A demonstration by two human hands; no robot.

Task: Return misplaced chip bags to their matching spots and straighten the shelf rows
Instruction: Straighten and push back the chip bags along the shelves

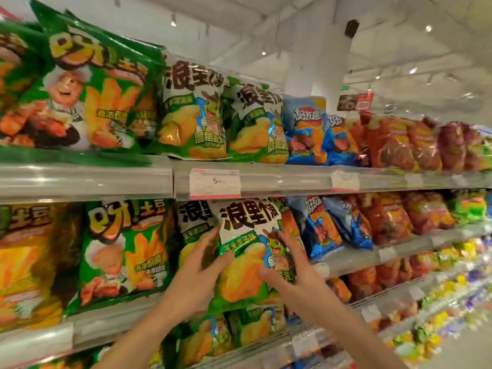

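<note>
A white-and-green chip bag with a green cartoon character [247, 251] stands at the front of the middle shelf row. My left hand [197, 270] presses its left edge with fingers spread. My right hand [290, 272] lies flat on its right side, thumb across the lower front. A matching bag [194, 225] stands just behind on the left. Two more of the same kind [194, 113] [255, 126] stand on the top shelf. Both hands touch the bag; neither clearly grips it.
Large green potato-stick bags [125, 251] fill the left of the middle shelf and the top shelf [87, 86]. Blue bags [319, 227] and red bags [386, 217] follow to the right. A price tag [214, 182] sits on the top shelf rail. Lower shelves hold more snacks.
</note>
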